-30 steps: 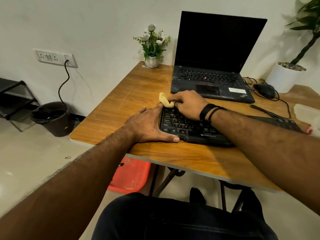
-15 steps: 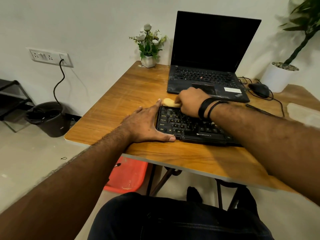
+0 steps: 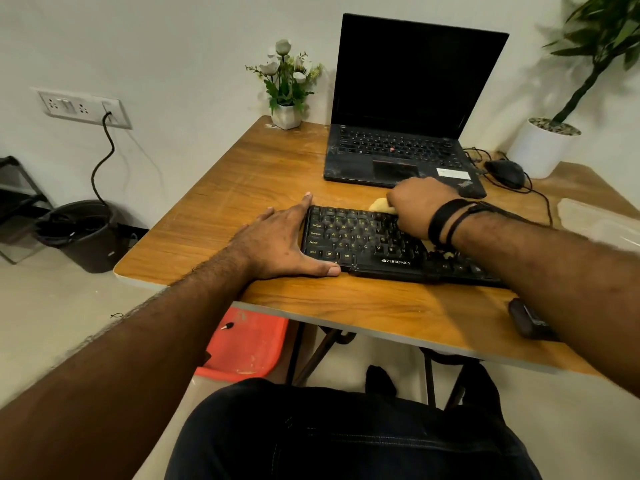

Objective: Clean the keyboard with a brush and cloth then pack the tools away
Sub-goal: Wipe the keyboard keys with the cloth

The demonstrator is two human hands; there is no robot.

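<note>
— Where are we in the job?

— Mid-clean, I'd judge. My right hand [image 3: 417,206] is curled round a yellow cloth [image 3: 380,205] and has it on the top row of the black Zebronics keyboard [image 3: 360,242], about a third of the way along from its left end. My left hand [image 3: 282,242] lies flat with straight fingers, holding nothing, braced against the keyboard's left edge. The rest of the wiping and all the packing away look still to come.

— And the brush?

— I can't pick one out. A yellowish bit shows on the keyboard under my right wrist, but it's too hidden to name.

— Room to work?

— Tight behind the keyboard: the open laptop [image 3: 398,147] sits just beyond its far edge, so the cloth hand is near the palm rest. Left of the keyboard the wooden table [image 3: 242,188] gives open space. In front of it the table's near edge is close. A small dark case [image 3: 528,320] lies near that edge, right of the keyboard.
</note>
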